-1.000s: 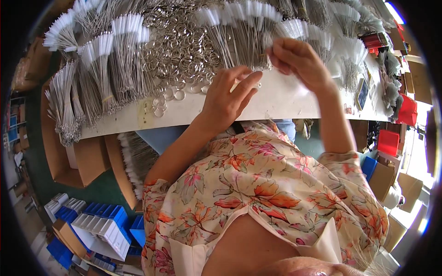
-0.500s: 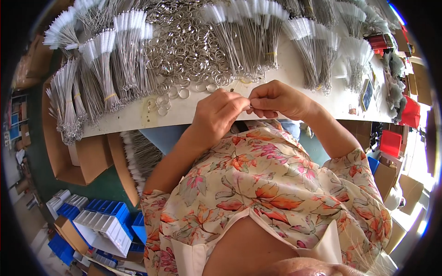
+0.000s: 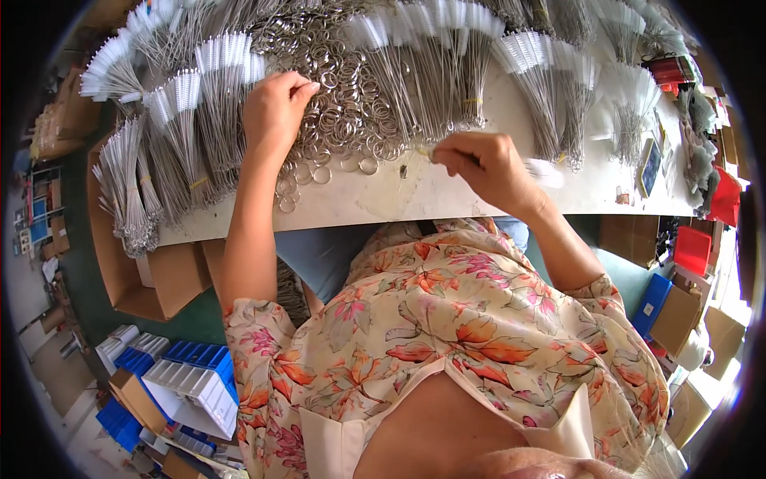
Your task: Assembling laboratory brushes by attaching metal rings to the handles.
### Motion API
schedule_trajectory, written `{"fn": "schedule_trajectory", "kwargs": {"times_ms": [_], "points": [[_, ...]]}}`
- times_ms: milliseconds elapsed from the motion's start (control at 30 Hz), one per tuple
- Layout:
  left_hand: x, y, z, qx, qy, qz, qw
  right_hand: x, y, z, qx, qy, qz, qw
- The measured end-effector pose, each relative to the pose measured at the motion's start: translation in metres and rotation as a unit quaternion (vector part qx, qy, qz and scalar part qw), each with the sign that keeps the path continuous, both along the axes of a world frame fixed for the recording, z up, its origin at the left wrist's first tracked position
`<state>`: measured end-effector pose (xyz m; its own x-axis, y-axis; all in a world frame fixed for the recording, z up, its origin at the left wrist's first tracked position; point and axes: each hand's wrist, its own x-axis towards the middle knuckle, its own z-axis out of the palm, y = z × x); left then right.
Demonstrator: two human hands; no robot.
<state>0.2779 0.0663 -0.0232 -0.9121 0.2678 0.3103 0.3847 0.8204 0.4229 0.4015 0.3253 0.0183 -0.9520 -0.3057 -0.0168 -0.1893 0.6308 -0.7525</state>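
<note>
My left hand [image 3: 275, 112] is over the left side of a wide pile of metal split rings [image 3: 339, 100], thumb and fingers pinched together. Whatever is between those fingertips is too small to make out. Closer to the table's front, my right hand [image 3: 487, 168] is closed with its fingers curled down and the thumb pressed in. What it grips is hidden. A small yellowish band [image 3: 423, 151] shows at its fingertips; whether it is held or lying on the table I cannot tell. Beside the right wrist is a blurred white bristly shape [image 3: 545, 172].
Bundles of wire-handled white brushes [image 3: 227, 96] flank the rings at left, with more brush bundles [image 3: 447, 64] to the right. Below the white table [image 3: 367, 203] stand an open cardboard box [image 3: 171, 275] and blue and white bins [image 3: 191, 387]. A red stool-like object [image 3: 692, 250] is at far right.
My hands were together near the table edge, fingertips meeting. The left has moved up and left to the rings; the right has shifted slightly right. A white blur now shows by the right wrist.
</note>
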Motion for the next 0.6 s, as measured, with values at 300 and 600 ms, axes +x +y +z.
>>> {"fn": "schedule_trajectory", "kwargs": {"times_ms": [300, 600], "points": [[0.071, 0.038, 0.048, 0.646, -0.131, -0.056, 0.749, -0.044, -0.057, 0.043, -0.306, -0.041, -0.037, 0.95], [0.084, 0.028, 0.065, 0.642, -0.122, -0.15, 0.741, -0.037, -0.075, 0.04, -0.225, 0.283, 0.069, 0.93]]}}
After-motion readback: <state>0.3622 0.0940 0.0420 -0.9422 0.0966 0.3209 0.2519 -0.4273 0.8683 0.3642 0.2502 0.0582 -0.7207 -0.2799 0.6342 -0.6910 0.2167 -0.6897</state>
